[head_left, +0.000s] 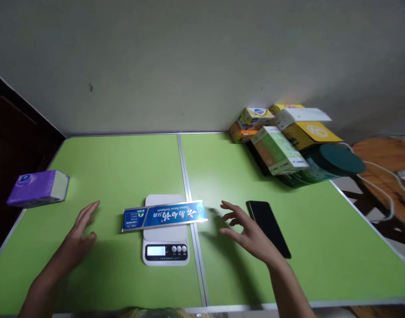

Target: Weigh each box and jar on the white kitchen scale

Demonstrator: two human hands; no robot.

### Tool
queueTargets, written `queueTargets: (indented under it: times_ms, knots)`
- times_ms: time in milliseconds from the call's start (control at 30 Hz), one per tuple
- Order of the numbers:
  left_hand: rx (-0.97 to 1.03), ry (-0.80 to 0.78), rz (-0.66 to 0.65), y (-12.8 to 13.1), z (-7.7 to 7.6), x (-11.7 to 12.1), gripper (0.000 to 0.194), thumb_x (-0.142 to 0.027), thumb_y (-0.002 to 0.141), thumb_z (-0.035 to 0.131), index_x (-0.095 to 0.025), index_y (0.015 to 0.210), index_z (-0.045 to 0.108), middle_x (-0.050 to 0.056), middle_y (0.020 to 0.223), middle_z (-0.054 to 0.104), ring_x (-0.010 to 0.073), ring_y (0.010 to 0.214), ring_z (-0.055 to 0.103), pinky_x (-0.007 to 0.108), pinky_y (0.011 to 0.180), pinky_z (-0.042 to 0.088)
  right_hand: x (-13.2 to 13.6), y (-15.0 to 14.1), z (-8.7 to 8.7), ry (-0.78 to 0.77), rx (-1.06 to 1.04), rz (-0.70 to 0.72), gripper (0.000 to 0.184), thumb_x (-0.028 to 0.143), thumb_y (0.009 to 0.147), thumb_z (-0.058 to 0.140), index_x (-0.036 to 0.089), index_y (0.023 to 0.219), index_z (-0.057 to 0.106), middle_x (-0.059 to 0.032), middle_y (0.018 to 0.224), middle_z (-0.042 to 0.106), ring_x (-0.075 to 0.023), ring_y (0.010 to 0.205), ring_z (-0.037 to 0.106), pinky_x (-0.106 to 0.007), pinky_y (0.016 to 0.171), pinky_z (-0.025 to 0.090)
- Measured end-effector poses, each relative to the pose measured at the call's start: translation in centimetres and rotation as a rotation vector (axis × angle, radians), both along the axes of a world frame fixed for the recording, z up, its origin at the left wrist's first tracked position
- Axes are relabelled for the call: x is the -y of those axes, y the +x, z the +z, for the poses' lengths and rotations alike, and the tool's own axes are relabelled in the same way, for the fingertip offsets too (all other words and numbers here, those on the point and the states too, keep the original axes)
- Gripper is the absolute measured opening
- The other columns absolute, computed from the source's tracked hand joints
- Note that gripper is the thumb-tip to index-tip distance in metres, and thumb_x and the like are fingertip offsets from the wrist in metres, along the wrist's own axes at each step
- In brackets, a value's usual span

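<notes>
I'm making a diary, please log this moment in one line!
left hand: empty | right hand: empty | toothpaste box: across white scale

The single head view looks forward and steeply down over the whole green rectangular counter [106, 163] from its near edge.

Green table [110, 165] beneath scale [166, 235]; phone [269, 229]

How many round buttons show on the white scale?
3, in a row on the dark panel of the scale: the left button beside the display, then the middle button and the right button. Nothing covers the panel.
</notes>
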State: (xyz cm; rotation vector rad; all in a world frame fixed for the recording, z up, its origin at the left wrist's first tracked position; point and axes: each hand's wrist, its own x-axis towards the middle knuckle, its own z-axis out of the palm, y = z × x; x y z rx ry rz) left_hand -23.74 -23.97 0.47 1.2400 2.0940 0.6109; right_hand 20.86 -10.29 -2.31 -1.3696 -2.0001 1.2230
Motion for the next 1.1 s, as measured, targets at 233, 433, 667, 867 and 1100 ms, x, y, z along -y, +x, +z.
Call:
queueTargets:
  times_ms: [233,433,667,867,1100]
  knots:
    - [-0.066,0.076,-0.129,-0.4,0.0,0.0,0.066,-0.024,0.073,0.048,-0.022,0.139,0.041,0.014,0.140,0.043,0.0305,0.117,0.055,0.043,0.090,0.054,0.2,-0.5,0.2,-0.039,0.007,0.017,0.057,0.035,0.082,0.064,0.029,0.134,0.042,-0.0119,0.130,0.054,-0.0227,0.096,0.063,-0.042,0.084,0.055]
    - [-0.152,0.068,-0.262,3.5,-0.3,-1.2,0.074,-0.030,0.071,0.063,-0.025,0.140,0.036,0.004,0.101,0.052,0.0174,0.077,0.059,0.035,0.074,0.056,-1.1,-3.2,1.2,0.035,-0.024,0.168,0.067,0.024,0.083,0.060,0.033,0.143,0.030,-0.0119,0.137,0.042,-0.0126,0.072,0.058,-0.036,0.073,0.057]
    - [-0.024,0.097,-0.347,4.7,-0.4,-4.1,0.045,-0.030,0.074,0.063,-0.026,0.118,0.056,0.007,0.108,0.058,0.0231,0.088,0.063,0.036,0.073,0.059,-2.8,-6.4,3.4,0.115,0.128,0.397,0.061,0.009,0.075,0.061,0.019,0.133,0.046,-0.0142,0.129,0.053,-0.0275,0.106,0.059,-0.043,0.089,0.051]
    - [0.007,0.232,-0.346,9.3,3.6,-12.4,0.056,-0.034,0.081,0.054,-0.026,0.136,0.045,0.009,0.112,0.058,0.0239,0.091,0.062,0.039,0.071,0.059,-1.1,-1.2,3.1,0.204,0.039,0.021,0.046,0.015,0.078,0.059,0.019,0.122,0.048,-0.0119,0.114,0.056,-0.0202,0.083,0.060,-0.032,0.068,0.053]
    - [0.434,0.069,-0.549,26.2,3.4,-23.4,0.062,-0.031,0.090,0.051,-0.022,0.147,0.031,0.014,0.149,0.037,0.0296,0.129,0.046,0.045,0.100,0.046,-3.7,6.3,0.6,0.353,0.310,-0.662,0.042,0.040,0.074,0.062,0.017,0.109,0.058,-0.0110,0.096,0.058,-0.0285,0.085,0.058,-0.042,0.075,0.051]
